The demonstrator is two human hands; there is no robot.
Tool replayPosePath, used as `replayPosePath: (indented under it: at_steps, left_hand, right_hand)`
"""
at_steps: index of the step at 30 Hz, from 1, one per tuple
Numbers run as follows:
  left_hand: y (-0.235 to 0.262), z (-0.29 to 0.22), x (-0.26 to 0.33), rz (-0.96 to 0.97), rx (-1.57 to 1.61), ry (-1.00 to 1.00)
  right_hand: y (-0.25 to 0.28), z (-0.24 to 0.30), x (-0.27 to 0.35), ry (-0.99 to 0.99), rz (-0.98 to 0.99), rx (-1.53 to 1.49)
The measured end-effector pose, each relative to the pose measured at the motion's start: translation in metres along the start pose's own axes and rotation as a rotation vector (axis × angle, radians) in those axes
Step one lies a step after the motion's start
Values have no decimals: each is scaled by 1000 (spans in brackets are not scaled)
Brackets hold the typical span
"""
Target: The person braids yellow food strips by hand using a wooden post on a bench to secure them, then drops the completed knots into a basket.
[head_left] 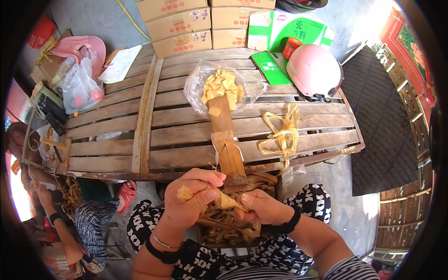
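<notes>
In front of my lap, a small twisted bundle of tan dried strips [226,201] is held between both hands. My left hand [189,198] is closed around its left part, with a frayed end sticking out past the fingers. Thumb and fingers of my right hand [266,207] pinch the narrow right end. Below them, a wooden box holds a heap of brown dried strips [233,228]. Just beyond my hands a narrow wooden board [227,149] reaches over the table edge. At its far end, small yellow folded pieces [221,86] lie on a clear plastic bag [193,88].
The slatted wooden table [182,135] carries a yellow strip bundle [284,133], pink helmet [315,70], red can [291,46] and white plastic bag [81,88]. Cardboard boxes [182,39] stand behind. At the left sits another person [60,228]. A dark mat [382,121] lies right.
</notes>
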State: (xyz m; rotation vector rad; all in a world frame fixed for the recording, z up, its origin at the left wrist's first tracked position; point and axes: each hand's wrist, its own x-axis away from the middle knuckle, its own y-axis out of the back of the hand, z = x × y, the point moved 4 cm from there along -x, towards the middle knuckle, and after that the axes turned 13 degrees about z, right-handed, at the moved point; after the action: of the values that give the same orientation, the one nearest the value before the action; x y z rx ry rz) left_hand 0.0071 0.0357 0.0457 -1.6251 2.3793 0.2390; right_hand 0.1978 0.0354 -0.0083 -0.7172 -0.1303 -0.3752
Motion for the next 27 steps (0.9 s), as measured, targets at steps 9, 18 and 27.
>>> replayPosePath:
  at_steps: [9, 18, 27]
  left_hand:
    - [17, 17, 4, -209, 129, 102]
    - [-8, 67, 14, -96, 561, 449]
    - [4, 117, -7, -329, 287, 496]
  right_hand:
    - [-1, 15, -2, 41, -142, -3]
    - [7, 31, -1, -11, -435, 196]
    - [69, 33, -21, 281, -845, 950]
